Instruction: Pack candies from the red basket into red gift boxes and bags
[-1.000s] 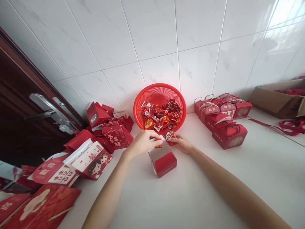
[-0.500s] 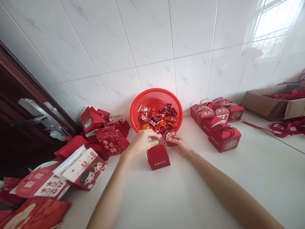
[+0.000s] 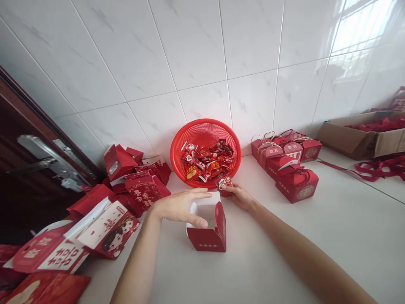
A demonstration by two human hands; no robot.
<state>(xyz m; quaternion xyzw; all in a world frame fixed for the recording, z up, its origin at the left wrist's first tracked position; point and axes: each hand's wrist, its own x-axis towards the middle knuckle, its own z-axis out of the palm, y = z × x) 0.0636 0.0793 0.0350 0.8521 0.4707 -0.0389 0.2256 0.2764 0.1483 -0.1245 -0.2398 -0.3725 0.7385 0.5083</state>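
Note:
A small red box (image 3: pixel 207 240) with a white inside stands open at the top in front of me. My left hand (image 3: pixel 182 207) reaches over its left side, thumb and fingers spread, the thumb at the near wall. Just beyond the box's right side, my right hand (image 3: pixel 240 196) pinches a red wrapped candy (image 3: pixel 225 185). Behind both hands, a round red plastic basket (image 3: pixel 206 123) leans near the wall, with several wrapped candies (image 3: pixel 210 162) in it.
Several unclosed red boxes (image 3: pixel 147 192) are piled at the left, near a dark door (image 3: pixel 19 160) with a metal handle. Closed red boxes (image 3: pixel 297 181) with cords stand at the right. Farther right are a cardboard box (image 3: pixel 348 137) and red ribbon (image 3: pixel 379 169).
The red box has come closer to me, and its open inside now shows. My left hand has moved nearer too and its fingers have spread. My right hand still holds candy.

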